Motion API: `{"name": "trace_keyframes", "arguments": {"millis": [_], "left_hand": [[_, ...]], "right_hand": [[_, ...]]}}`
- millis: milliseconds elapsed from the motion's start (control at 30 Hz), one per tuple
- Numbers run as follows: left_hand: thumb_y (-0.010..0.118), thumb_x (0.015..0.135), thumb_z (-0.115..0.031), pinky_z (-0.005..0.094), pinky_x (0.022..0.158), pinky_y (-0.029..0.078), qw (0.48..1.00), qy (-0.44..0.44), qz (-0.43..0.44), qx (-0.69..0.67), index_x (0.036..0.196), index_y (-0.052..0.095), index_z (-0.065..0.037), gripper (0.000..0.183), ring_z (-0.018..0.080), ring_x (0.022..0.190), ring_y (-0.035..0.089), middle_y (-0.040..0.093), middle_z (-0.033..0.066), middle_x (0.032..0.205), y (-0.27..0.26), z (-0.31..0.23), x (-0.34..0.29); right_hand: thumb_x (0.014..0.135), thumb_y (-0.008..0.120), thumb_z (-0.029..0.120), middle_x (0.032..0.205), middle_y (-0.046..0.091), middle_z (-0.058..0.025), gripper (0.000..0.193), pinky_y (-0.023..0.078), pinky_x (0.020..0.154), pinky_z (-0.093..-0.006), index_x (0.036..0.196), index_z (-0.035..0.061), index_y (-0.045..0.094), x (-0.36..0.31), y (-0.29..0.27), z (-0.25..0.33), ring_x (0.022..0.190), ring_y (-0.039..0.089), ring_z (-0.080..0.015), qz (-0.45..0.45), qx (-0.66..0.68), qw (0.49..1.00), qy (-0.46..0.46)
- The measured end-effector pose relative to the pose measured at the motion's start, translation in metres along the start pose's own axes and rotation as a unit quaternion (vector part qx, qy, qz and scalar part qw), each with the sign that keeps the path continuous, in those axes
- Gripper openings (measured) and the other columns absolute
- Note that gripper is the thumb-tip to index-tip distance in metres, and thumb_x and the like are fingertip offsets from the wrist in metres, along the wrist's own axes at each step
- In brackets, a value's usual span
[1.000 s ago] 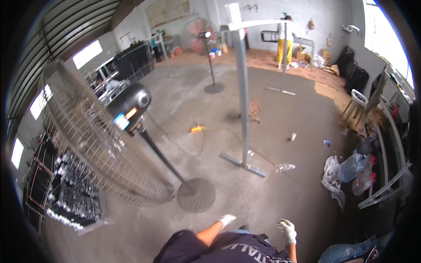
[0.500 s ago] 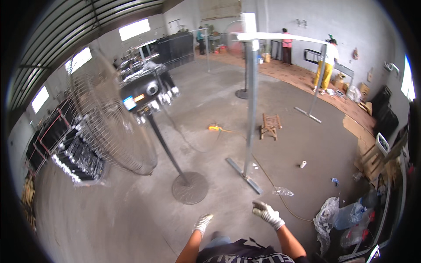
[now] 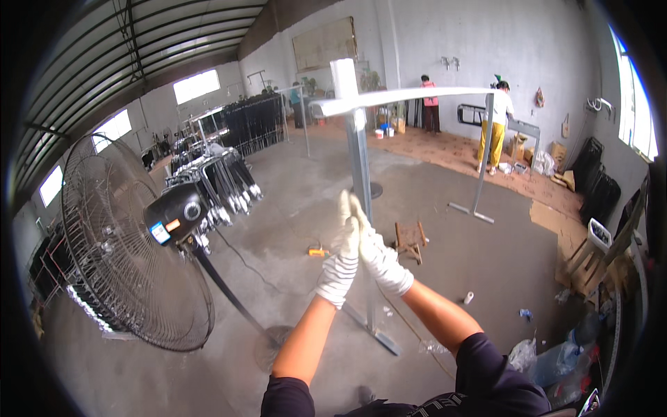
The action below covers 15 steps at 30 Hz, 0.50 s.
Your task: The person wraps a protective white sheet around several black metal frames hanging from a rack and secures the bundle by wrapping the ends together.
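In white knitted work gloves, my left hand (image 3: 342,254) and my right hand (image 3: 374,249) meet palm to palm in front of me. Their fingers are stretched out and point up, and I see nothing held between them. Just behind my fingertips stands the grey metal upright (image 3: 360,163) of a rack, topped by a pale horizontal bar (image 3: 424,95). My hands overlap the upright in the view; whether they touch it I cannot tell.
At left stands a large black pedestal fan (image 3: 174,212). A small wooden stool (image 3: 410,240) and an orange-yellow tool (image 3: 317,251) are on the floor. Black frames (image 3: 226,184) hang behind the fan. Two people work along the far right wall. Plastic bottles (image 3: 552,363) lie at lower right.
My hands have risen from low and apart to pressed together at the middle of the view. The view has also shifted, bringing the fan lower and further left.
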State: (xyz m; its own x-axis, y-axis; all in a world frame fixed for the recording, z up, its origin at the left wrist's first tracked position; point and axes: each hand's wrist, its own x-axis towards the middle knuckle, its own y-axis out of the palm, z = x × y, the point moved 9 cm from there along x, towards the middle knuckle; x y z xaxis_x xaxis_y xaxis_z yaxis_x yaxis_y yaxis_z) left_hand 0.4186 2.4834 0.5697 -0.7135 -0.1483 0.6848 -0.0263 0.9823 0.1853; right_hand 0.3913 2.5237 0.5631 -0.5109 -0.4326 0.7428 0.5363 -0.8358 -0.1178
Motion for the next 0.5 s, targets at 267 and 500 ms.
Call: {"name": "trace_keyframes", "arguments": {"millis": [267,500], "left_hand": [[0.047,0.091,-0.019,0.0267,0.095,0.038,0.984,0.12,-0.054,0.124,0.13,0.04,-0.007,0.042,0.0159,0.112,0.046,0.05,0.0067,0.124,-0.003,-0.059,0.178],[0.052,0.084,-0.044,0.0315,0.099,0.032,0.86,0.121,-0.179,0.463,0.13,0.039,-0.008,0.06,0.0276,0.12,0.041,0.04,0.0166,0.132,-0.06,-0.044,0.292]], "right_hand": [[0.08,0.058,0.042,0.118,0.051,-0.0206,0.068,0.038,0.093,-0.0343,0.129,0.0007,0.035,0.203,-0.11,0.002,0.108,0.051,-0.0307,-0.064,-0.094,0.993,-0.034],[0.058,0.074,0.043,0.127,0.036,-0.0295,0.105,0.031,0.1,-0.0391,0.135,-0.0029,0.018,0.341,-0.135,-0.037,0.12,0.036,-0.0366,-0.192,-0.124,0.972,-0.058]]}}
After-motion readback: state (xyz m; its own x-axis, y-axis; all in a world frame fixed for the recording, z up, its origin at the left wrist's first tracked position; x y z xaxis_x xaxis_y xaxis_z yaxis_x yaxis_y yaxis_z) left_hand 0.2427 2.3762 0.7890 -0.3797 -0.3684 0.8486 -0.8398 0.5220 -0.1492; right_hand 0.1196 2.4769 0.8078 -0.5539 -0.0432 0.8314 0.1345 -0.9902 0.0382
